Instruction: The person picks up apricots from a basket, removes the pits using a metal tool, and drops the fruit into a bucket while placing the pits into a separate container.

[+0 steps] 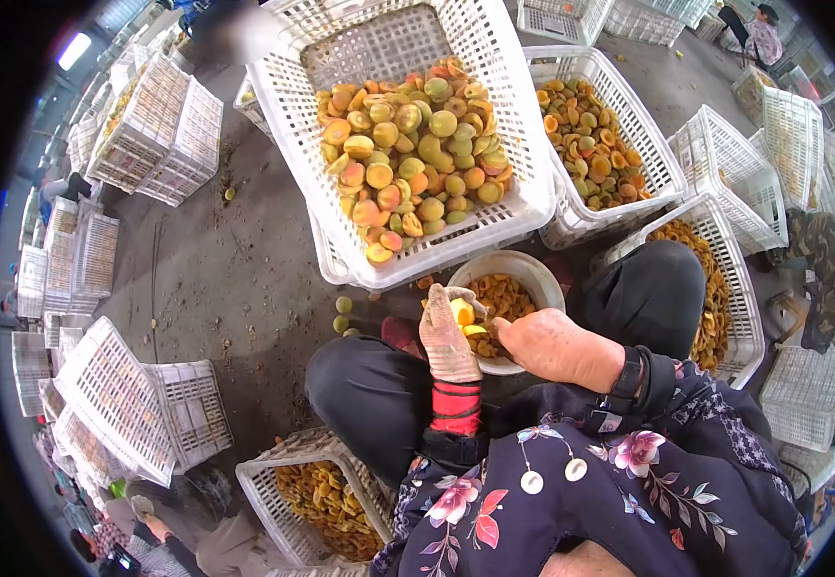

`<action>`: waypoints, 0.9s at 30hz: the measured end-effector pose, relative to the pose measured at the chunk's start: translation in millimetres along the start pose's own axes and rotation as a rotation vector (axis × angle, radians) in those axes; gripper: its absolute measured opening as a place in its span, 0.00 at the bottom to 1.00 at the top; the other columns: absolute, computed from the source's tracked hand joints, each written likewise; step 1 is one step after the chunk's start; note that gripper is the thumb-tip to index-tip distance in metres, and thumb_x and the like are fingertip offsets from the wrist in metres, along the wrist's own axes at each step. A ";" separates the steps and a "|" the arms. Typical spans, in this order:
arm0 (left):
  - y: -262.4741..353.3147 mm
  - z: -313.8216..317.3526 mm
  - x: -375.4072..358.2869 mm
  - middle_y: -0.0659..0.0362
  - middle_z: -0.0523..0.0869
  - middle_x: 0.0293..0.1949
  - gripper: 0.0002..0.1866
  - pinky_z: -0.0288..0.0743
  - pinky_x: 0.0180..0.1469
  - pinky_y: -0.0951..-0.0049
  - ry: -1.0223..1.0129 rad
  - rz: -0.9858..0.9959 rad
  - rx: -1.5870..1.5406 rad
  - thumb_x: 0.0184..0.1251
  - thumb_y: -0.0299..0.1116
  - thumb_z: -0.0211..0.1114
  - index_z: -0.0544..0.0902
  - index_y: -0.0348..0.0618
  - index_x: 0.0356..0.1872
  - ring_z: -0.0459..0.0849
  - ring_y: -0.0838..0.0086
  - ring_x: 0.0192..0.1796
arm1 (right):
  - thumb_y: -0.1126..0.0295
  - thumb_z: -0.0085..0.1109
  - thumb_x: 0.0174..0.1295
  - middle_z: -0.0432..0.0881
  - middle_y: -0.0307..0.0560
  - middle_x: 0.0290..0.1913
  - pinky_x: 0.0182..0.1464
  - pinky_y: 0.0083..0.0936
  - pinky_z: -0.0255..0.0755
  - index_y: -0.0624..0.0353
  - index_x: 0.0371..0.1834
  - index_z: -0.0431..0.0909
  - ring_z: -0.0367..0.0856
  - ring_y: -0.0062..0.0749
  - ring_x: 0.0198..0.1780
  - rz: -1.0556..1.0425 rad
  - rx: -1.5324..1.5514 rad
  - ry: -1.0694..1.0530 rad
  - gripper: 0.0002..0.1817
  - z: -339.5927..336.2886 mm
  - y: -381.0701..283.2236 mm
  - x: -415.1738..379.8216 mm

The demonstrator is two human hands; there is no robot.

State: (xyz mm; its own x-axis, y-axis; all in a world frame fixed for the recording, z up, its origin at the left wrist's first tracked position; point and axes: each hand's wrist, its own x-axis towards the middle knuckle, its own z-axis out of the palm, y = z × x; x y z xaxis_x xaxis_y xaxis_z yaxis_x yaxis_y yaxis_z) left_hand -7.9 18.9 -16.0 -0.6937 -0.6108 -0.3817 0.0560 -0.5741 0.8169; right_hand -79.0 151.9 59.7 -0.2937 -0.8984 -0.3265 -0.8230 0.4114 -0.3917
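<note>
My left hand [448,337], in a pale soiled glove, is closed around yellow-orange fruit pieces [463,312] above a round white bucket [544,273]. Bare, my right hand [550,344] is closed close beside them at the bucket's near side; what its fingertips hold, if anything, is hidden. Inside the bucket lie brownish-orange pieces [502,296]. Just beyond it, a tilted white crate [285,125] holds many green and orange fruits [417,144].
To the right stand a crate of halved fruit [662,183] and a crate of orange pieces [746,337]. Another crate [263,481] is at the lower left. Stacked crates [172,125] and loose green fruits [342,306] are on the left floor. Other people sit around the edges.
</note>
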 end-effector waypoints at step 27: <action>-11.2 -3.3 0.1 0.50 0.86 0.37 0.26 0.83 0.37 0.69 -0.192 -0.204 -0.103 0.76 0.51 0.53 0.76 0.34 0.54 0.85 0.66 0.33 | 0.62 0.64 0.58 0.83 0.61 0.31 0.37 0.40 0.78 0.62 0.39 0.80 0.85 0.53 0.35 0.488 0.088 0.934 0.14 -80.0 132.8 7.2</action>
State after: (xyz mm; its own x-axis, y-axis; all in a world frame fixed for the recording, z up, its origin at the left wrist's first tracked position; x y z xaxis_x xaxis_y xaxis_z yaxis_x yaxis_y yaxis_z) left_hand -6.3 23.5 -26.7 -0.8209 -0.3679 -0.4368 -0.0330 -0.7330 0.6795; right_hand -229.4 187.8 74.1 -0.8715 -0.3787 0.3116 -0.4877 0.7361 -0.4695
